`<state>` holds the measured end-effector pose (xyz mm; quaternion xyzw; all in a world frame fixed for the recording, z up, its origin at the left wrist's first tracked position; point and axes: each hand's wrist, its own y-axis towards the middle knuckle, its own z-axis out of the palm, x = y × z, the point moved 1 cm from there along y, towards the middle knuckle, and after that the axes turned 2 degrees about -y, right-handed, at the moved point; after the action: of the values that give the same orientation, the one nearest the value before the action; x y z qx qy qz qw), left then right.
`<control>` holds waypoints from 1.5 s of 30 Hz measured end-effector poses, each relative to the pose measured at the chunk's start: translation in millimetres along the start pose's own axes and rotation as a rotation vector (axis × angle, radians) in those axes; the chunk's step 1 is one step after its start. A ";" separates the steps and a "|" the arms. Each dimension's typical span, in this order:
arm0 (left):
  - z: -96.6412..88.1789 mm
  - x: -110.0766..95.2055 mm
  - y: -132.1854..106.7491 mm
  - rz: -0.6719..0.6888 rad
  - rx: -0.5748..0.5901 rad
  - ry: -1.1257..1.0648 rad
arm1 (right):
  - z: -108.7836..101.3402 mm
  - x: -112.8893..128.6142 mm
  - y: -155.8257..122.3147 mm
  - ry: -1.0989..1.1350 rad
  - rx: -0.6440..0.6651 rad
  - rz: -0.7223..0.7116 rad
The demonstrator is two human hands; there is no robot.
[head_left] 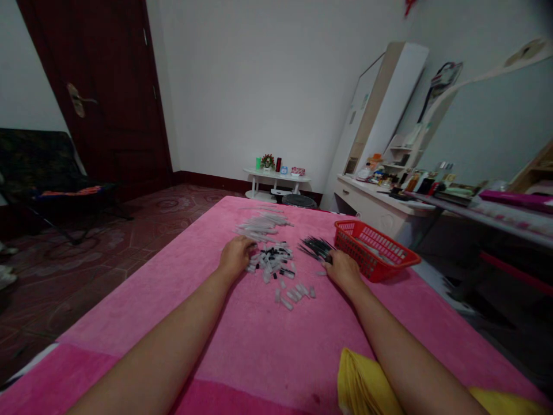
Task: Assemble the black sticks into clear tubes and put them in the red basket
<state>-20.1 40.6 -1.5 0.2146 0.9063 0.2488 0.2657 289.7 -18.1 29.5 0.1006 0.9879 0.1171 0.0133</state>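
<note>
My left hand (235,257) rests at the left edge of a heap of small clear and black caps (271,262). Its fingers are curled, and what they pinch, if anything, is hidden. On the right, my right hand (344,268) has its fingers closed at the near end of a bunch of thin dark pointed sticks (317,248); a small black piece shows at the fingertips, too blurred to name. Beyond the heap lies a pile of long whitish slim tubes (262,225). Several loose clear caps (296,293) lie nearer to me.
A red plastic basket (375,260) with pale pieces inside stands right of my right hand. All this is on a pink cloth (259,346). Folded yellow fabric (365,383) lies under my right forearm. A cluttered dressing table (384,202) stands to the right.
</note>
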 end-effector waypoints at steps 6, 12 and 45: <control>3.2 3.2 0.0 0.045 -0.044 -0.072 | -3.9 -3.8 -2.6 0.039 -0.108 -0.046; 5.2 3.5 0.8 0.120 -0.081 -0.171 | -4.9 12.4 -2.8 0.390 -0.244 -0.221; -3.1 -42.1 -8.6 0.332 0.036 -0.175 | -32.5 58.5 -27.4 0.372 -0.282 -0.545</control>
<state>8.1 10.9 11.7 0.3869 0.8361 0.2536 0.2950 225.4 -39.8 54.5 -0.1925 0.9380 0.2609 -0.1224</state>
